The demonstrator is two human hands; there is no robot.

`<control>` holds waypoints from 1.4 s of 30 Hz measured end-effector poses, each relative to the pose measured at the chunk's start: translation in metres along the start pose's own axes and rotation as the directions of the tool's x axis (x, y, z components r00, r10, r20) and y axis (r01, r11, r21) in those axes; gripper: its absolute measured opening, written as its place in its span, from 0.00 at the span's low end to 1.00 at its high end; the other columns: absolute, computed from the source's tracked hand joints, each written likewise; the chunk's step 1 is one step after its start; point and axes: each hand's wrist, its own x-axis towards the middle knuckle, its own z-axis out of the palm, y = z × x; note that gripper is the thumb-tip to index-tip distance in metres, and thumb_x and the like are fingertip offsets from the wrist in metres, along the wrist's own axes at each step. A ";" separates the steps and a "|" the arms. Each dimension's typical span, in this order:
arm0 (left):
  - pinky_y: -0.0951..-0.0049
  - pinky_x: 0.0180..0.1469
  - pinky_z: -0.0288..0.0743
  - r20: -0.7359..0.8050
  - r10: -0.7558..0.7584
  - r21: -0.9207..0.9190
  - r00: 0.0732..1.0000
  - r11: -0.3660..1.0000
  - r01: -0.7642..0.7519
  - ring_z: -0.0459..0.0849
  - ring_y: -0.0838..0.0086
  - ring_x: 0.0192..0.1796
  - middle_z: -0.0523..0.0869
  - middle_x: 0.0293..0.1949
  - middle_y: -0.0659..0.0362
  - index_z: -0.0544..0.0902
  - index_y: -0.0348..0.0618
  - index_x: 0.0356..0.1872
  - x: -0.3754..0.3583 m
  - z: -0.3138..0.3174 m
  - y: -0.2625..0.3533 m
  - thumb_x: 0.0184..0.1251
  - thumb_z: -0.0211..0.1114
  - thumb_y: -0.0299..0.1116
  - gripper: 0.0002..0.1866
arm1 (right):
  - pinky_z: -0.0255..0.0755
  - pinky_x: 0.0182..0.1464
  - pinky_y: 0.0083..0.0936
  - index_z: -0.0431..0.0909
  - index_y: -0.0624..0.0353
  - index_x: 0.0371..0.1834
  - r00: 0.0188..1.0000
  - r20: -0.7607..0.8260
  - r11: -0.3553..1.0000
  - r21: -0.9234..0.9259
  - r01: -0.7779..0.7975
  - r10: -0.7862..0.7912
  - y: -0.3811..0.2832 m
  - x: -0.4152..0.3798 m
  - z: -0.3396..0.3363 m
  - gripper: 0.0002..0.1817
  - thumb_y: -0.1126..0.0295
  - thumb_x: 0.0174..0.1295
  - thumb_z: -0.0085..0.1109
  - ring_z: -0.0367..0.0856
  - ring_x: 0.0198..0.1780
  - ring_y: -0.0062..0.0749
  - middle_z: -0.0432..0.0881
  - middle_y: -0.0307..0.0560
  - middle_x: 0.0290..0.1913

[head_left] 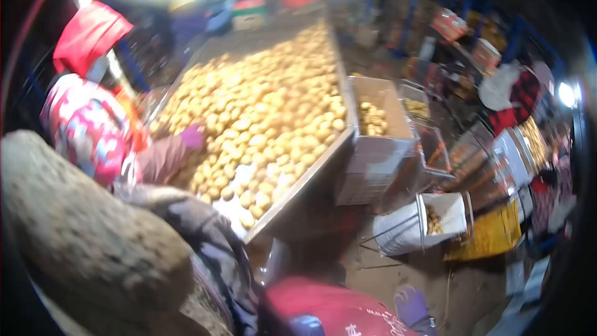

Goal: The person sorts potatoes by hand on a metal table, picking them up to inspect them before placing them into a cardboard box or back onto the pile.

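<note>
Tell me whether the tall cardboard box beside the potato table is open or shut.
Open: potatoes show inside the tall cardboard box through its uncovered top.

Potatoes [267,118] lie on a table [301,186] beside a co-worker's hand [193,137]. Right of that hand, beside the table, 1 box [380,149] holds more.

A bright red hood [90,36] at left tops a jacket [84,121] splashed pink and white. The potatoes [249,112] are pale yellow; rightward, a white sack [398,230] neighbours a yellow one [488,235].
</note>
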 end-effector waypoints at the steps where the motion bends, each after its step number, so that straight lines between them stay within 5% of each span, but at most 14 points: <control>1: 0.70 0.43 0.76 -0.013 -0.017 0.036 1.000 0.999 0.017 0.83 0.68 0.38 0.84 0.42 0.52 0.74 0.34 0.63 0.000 0.005 0.000 0.70 0.60 0.35 0.23 | 0.74 0.51 0.46 0.80 0.55 0.40 1.000 -0.014 0.998 -0.056 -0.008 0.007 0.008 0.024 -0.016 0.07 0.65 0.62 0.59 0.80 0.49 0.51 0.82 0.51 0.47; 2: 0.70 0.43 0.76 -0.026 -0.039 0.068 0.999 0.997 0.041 0.83 0.68 0.38 0.84 0.42 0.52 0.74 0.34 0.62 -0.005 0.011 0.000 0.70 0.60 0.35 0.23 | 0.73 0.53 0.46 0.80 0.56 0.45 0.959 0.128 0.922 0.270 -0.279 0.253 0.010 0.050 -0.027 0.11 0.65 0.63 0.61 0.79 0.50 0.50 0.81 0.52 0.48; 6: 0.70 0.42 0.76 -0.098 -0.020 0.184 0.995 0.982 0.038 0.82 0.69 0.37 0.84 0.40 0.53 0.74 0.34 0.62 0.016 0.045 0.021 0.71 0.59 0.34 0.22 | 0.73 0.53 0.45 0.80 0.57 0.47 0.985 0.140 0.984 0.129 -0.123 0.105 0.093 0.065 -0.025 0.13 0.63 0.63 0.61 0.79 0.50 0.53 0.82 0.54 0.47; 11: 0.70 0.40 0.76 -0.119 0.050 0.350 0.992 0.937 -0.005 0.82 0.69 0.35 0.84 0.38 0.53 0.75 0.34 0.61 0.040 0.047 0.035 0.71 0.58 0.34 0.21 | 0.74 0.53 0.45 0.80 0.58 0.46 0.964 0.264 0.971 0.219 -0.093 0.033 0.063 0.172 -0.093 0.13 0.64 0.64 0.60 0.79 0.50 0.54 0.82 0.55 0.45; 20: 0.70 0.37 0.75 -0.108 0.164 0.623 0.981 0.780 -0.062 0.81 0.69 0.32 0.84 0.35 0.54 0.76 0.35 0.59 0.079 0.011 0.032 0.72 0.57 0.33 0.19 | 0.71 0.59 0.46 0.80 0.57 0.50 0.922 0.262 0.914 0.362 0.181 -0.286 0.085 0.280 -0.021 0.17 0.59 0.64 0.62 0.79 0.54 0.53 0.82 0.55 0.50; 24: 0.70 0.36 0.75 -0.119 0.042 0.690 0.992 0.722 0.052 0.80 0.70 0.31 0.84 0.33 0.55 0.77 0.35 0.58 0.069 -0.017 -0.016 0.72 0.56 0.32 0.18 | 0.74 0.55 0.44 0.81 0.57 0.46 0.852 0.245 0.885 0.178 0.430 -0.463 0.059 0.354 -0.024 0.15 0.64 0.59 0.64 0.80 0.53 0.51 0.82 0.54 0.48; 26: 0.70 0.36 0.75 -0.183 -0.115 0.684 0.976 0.699 0.211 0.80 0.70 0.30 0.84 0.33 0.55 0.77 0.35 0.57 0.039 -0.032 -0.072 0.72 0.56 0.32 0.17 | 0.75 0.54 0.43 0.81 0.58 0.43 0.894 0.237 0.913 0.253 0.320 -0.379 0.050 0.385 -0.016 0.13 0.64 0.59 0.64 0.81 0.50 0.51 0.83 0.53 0.45; 30: 0.65 0.39 0.79 -0.140 -0.628 0.531 0.765 0.605 0.594 0.86 0.66 0.35 0.86 0.34 0.52 0.76 0.36 0.62 -0.114 -0.033 -0.216 0.72 0.61 0.30 0.20 | 0.73 0.42 0.46 0.79 0.59 0.30 0.910 0.255 0.912 0.340 0.231 -0.326 0.028 0.448 0.000 0.11 0.62 0.61 0.59 0.79 0.37 0.54 0.79 0.54 0.32; 32: 0.62 0.46 0.78 0.095 -0.822 0.651 0.562 0.479 0.589 0.86 0.62 0.43 0.87 0.38 0.50 0.80 0.39 0.56 -0.202 -0.024 -0.265 0.73 0.60 0.32 0.15 | 0.71 0.39 0.48 0.79 0.59 0.27 0.889 0.287 0.904 0.347 0.251 -0.357 0.023 0.470 0.015 0.13 0.61 0.62 0.57 0.77 0.35 0.56 0.78 0.56 0.30; 33: 0.62 0.47 0.78 0.031 -0.939 0.417 0.343 0.324 0.849 0.86 0.62 0.46 0.87 0.41 0.50 0.82 0.40 0.52 -0.168 -0.003 -0.238 0.73 0.59 0.36 0.14 | 0.71 0.40 0.48 0.78 0.59 0.27 0.879 0.300 0.896 0.366 0.253 -0.370 0.022 0.481 0.023 0.13 0.61 0.63 0.57 0.77 0.35 0.56 0.78 0.56 0.30; 34: 0.66 0.46 0.77 0.191 -0.942 0.451 0.274 0.333 0.828 0.85 0.66 0.45 0.86 0.42 0.52 0.81 0.41 0.54 -0.171 -0.004 -0.241 0.72 0.58 0.38 0.16 | 0.71 0.40 0.48 0.78 0.59 0.27 0.869 0.311 0.886 0.387 0.255 -0.385 0.020 0.492 0.030 0.14 0.60 0.63 0.57 0.77 0.36 0.57 0.78 0.56 0.30; 37: 0.69 0.45 0.76 0.117 -0.987 0.215 0.113 0.137 0.967 0.84 0.71 0.43 0.86 0.41 0.56 0.80 0.42 0.56 -0.158 -0.003 -0.247 0.73 0.56 0.38 0.17 | 0.73 0.43 0.47 0.80 0.58 0.30 0.884 0.338 0.910 0.367 0.194 -0.324 0.015 0.535 0.044 0.13 0.60 0.63 0.56 0.79 0.39 0.56 0.80 0.56 0.33; 41: 0.71 0.44 0.76 0.149 -0.981 0.360 0.126 0.173 0.917 0.82 0.74 0.40 0.84 0.38 0.59 0.79 0.42 0.59 -0.176 -0.019 -0.288 0.73 0.56 0.35 0.18 | 0.75 0.52 0.44 0.81 0.57 0.43 0.898 0.279 0.898 0.381 0.223 -0.341 0.023 0.622 0.072 0.13 0.60 0.66 0.54 0.81 0.46 0.54 0.83 0.56 0.44; 42: 0.70 0.47 0.78 0.167 -0.986 0.373 0.010 0.072 0.925 0.84 0.71 0.43 0.86 0.40 0.56 0.79 0.43 0.60 -0.150 -0.016 -0.283 0.73 0.58 0.35 0.18 | 0.74 0.56 0.42 0.81 0.57 0.48 0.911 0.199 0.888 0.370 0.272 -0.361 0.024 0.644 0.078 0.15 0.59 0.67 0.55 0.80 0.51 0.53 0.82 0.56 0.49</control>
